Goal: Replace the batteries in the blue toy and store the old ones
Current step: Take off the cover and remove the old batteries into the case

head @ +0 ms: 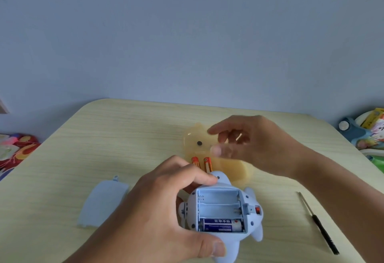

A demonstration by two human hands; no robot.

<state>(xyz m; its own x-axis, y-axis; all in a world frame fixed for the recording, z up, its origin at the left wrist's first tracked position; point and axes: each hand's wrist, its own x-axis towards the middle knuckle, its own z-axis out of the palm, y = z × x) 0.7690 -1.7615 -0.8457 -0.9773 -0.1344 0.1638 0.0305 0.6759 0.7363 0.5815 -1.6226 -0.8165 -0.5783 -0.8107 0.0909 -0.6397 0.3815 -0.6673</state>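
The blue toy [224, 240] lies belly up near the table's front edge, its battery bay open. One blue battery [221, 225] sits in the nearest slot; the two slots behind it are bare. My left hand [158, 210] grips the toy from the left. Two orange batteries [201, 164] lie just beyond the toy, partly hidden by it, beside a translucent yellow case [195, 144]. My right hand [249, 144] hovers blurred over that case with fingers apart and nothing visible in it.
The blue battery cover [101, 202] lies on the wooden table [104, 138] to the left. A thin black screwdriver [321, 224] rests at the right. Colourful items sit off the table at far left [14, 150] and far right [367, 131].
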